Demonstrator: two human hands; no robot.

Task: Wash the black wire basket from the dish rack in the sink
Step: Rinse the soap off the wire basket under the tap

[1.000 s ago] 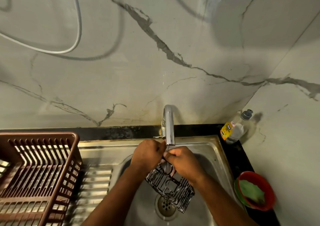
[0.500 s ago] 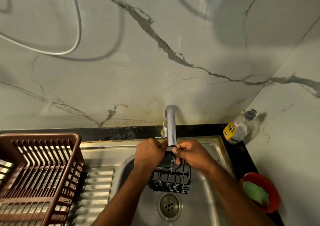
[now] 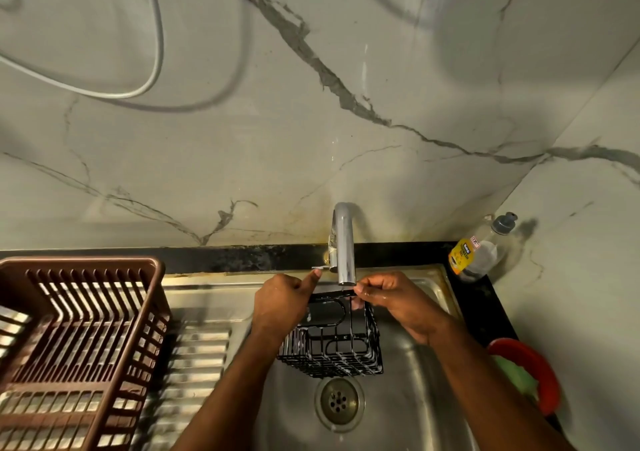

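The black wire basket, tilted a second ago, now hangs squarely below the tap.

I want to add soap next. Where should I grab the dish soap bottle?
Grip the dish soap bottle around its clear middle, coming from the sink side: it leans into the wall corner, so only that front is open, and the grey cap is too narrow.

The brown plastic slatted dish rack is running off the left and bottom edges of the frame. The left hand is covering the left rim of the black wire basket, and the right hand is hiding its upper right corner. At lower right, a forearm is overlapping the red round plastic bowl. The small yellow label on the clear dish-soap bottle is staying too small to read.
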